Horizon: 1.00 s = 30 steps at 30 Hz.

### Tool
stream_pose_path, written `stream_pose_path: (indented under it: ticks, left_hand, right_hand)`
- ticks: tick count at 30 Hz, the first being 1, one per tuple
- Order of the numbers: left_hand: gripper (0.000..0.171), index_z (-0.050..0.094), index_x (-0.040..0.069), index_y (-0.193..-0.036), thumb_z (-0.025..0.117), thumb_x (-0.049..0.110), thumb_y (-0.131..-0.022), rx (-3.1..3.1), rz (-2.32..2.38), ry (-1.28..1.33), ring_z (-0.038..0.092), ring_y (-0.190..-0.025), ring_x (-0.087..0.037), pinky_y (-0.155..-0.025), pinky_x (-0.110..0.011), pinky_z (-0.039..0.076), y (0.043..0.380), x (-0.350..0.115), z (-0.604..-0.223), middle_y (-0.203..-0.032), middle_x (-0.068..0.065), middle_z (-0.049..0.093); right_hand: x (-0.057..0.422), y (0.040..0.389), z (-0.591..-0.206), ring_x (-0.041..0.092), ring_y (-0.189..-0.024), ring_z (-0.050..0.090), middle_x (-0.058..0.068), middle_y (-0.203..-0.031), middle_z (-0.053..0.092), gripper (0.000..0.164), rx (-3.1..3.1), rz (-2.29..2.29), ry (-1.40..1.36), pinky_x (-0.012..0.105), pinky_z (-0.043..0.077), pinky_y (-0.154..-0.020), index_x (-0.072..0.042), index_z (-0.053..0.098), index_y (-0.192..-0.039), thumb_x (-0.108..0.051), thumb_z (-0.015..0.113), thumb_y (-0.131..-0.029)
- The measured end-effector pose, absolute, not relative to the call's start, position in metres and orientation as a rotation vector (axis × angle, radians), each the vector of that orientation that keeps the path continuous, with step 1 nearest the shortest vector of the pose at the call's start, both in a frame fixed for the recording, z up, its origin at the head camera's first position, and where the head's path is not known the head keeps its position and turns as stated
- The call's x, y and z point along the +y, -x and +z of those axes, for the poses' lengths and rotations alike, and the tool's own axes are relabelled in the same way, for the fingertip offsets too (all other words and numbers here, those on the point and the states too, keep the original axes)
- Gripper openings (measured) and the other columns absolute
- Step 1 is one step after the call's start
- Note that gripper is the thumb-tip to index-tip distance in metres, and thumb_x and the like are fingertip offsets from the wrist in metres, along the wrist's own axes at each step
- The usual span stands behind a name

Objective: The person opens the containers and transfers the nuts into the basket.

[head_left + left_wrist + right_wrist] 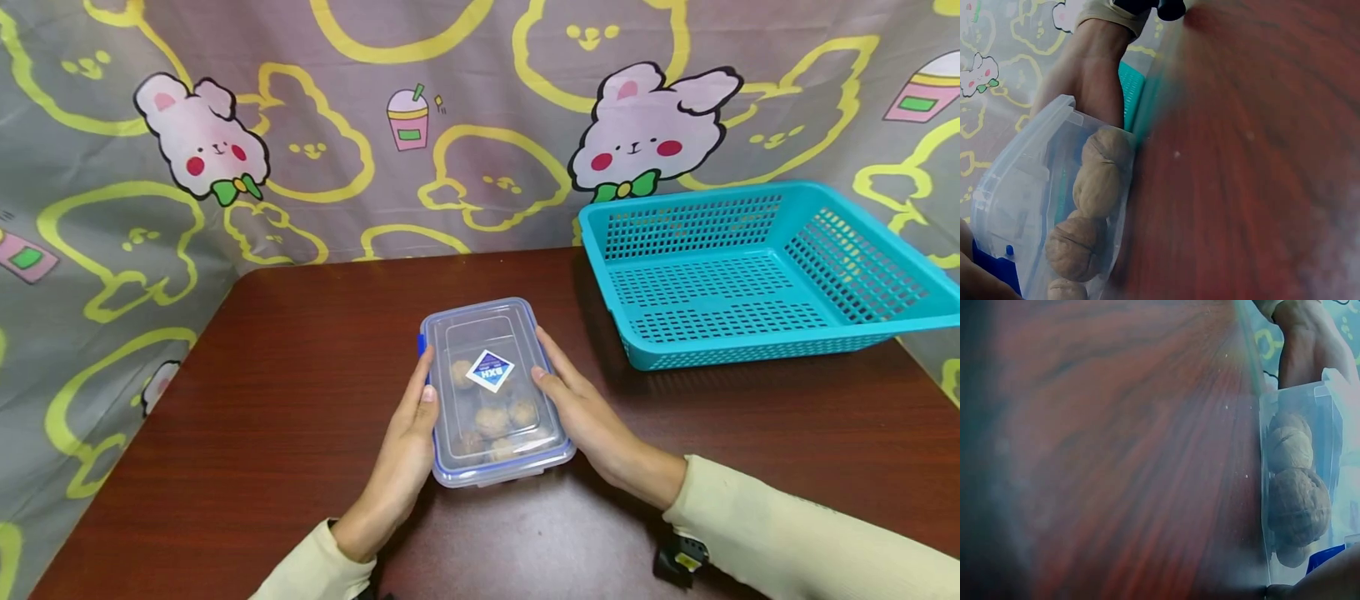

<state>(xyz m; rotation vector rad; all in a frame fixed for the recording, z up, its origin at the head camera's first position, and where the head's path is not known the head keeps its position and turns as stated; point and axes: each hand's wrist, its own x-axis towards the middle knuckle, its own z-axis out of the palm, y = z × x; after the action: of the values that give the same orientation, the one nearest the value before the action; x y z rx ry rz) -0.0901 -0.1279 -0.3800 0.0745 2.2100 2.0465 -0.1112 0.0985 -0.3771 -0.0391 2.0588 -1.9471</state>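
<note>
A clear plastic food storage container (480,333) with a blue seal and a diamond-shaped label on its lid sits at the middle of the table. Several walnuts (492,421) show through the lid; from the side, walnuts (1097,187) also show in the left wrist view, and a large walnut (1299,506) in the right. My left hand (401,450) holds the container's left side, thumb by the rim. On the other side my right hand (596,421) grips it, thumb over the lid's edge. The fingers beneath the rim are partly hidden.
A turquoise perforated plastic basket (652,354) stands on the right of the dark reddish-brown table (315,375), overhanging its right edge. Behind the table hangs a grey curtain (480,100) with cartoon rabbits and yellow outlines, which also runs along the left side.
</note>
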Motion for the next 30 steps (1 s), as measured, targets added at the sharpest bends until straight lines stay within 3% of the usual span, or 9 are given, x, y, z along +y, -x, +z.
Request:
stream_pose_path:
  ticks: [10, 19, 30]
  left_hand:
    - [0.054, 0.019, 0.035, -0.168, 0.028, 0.025, -0.116, 2.300, 1.971, -0.104, 0.020, -0.160, -0.028, -0.130, -0.056, 0.016, 0.0909, -0.1301, -0.3791, -0.176, -0.002, 0.017]
    - [0.054, 0.016, 0.035, -0.169, 0.027, 0.025, -0.116, 2.334, 1.902, -0.119, 0.014, -0.162, -0.022, -0.132, -0.052, 0.013, 0.0932, -0.1345, -0.3798, -0.176, 0.007, 0.015]
    - [0.055, 0.017, 0.031, -0.169, 0.027, 0.020, -0.116, 2.402, 1.847, -0.142, 0.016, -0.161, -0.020, -0.133, -0.049, 0.011, 0.0956, -0.1356, -0.3780, -0.175, 0.007, 0.018]
  right_hand:
    - [0.1011, 0.1129, -0.3770, 0.027, -0.160, 0.018, -0.002, -0.177, 0.013, 0.060, 2.080, -1.925, 0.074, 0.053, 0.017, -0.130, -0.045, 0.014, -0.167, -0.031, 0.038, -0.114]
    - [0.1018, 0.1120, -0.3769, 0.024, -0.163, 0.010, -0.004, -0.177, 0.010, 0.060, 2.090, -1.906, 0.096, 0.053, 0.010, -0.132, -0.042, 0.012, -0.168, -0.029, 0.037, -0.114]
    - [0.1022, 0.1129, -0.3767, 0.023, -0.162, 0.012, -0.003, -0.177, 0.010, 0.061, 2.068, -1.920, 0.103, 0.052, 0.012, -0.132, -0.041, 0.012, -0.168, -0.029, 0.038, -0.114]
